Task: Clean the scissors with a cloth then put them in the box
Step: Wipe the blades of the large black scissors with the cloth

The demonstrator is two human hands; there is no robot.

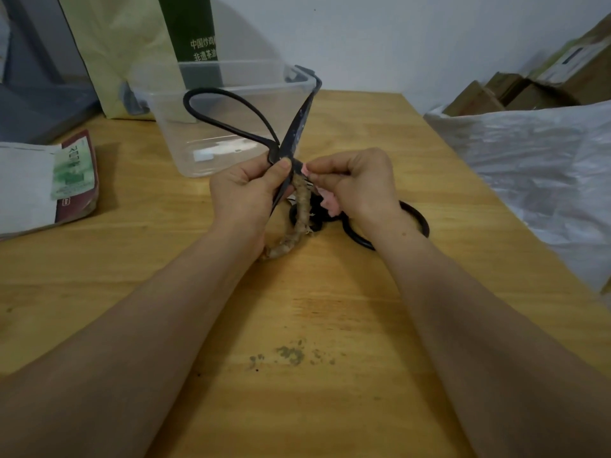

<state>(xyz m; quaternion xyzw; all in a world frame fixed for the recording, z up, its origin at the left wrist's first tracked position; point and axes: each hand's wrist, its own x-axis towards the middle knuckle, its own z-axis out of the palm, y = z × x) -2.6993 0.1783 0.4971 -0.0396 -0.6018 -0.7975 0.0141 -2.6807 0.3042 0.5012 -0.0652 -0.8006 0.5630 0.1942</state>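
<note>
I hold a pair of black scissors spread wide above the wooden table. One blade points up and away, and a large loop handle arcs to the left. The other handle, wrapped in tan cloth strips, hangs down to the table. My left hand grips the scissors just below the pivot, thumb on the metal. My right hand pinches a pink cloth against the scissors near the pivot. The clear plastic box stands open just behind.
A second pair of black scissors lies on the table under my right wrist. A paper bag stands at the back left, a packet lies left, and white plastic sheeting covers the right side. Cardboard boxes sit behind.
</note>
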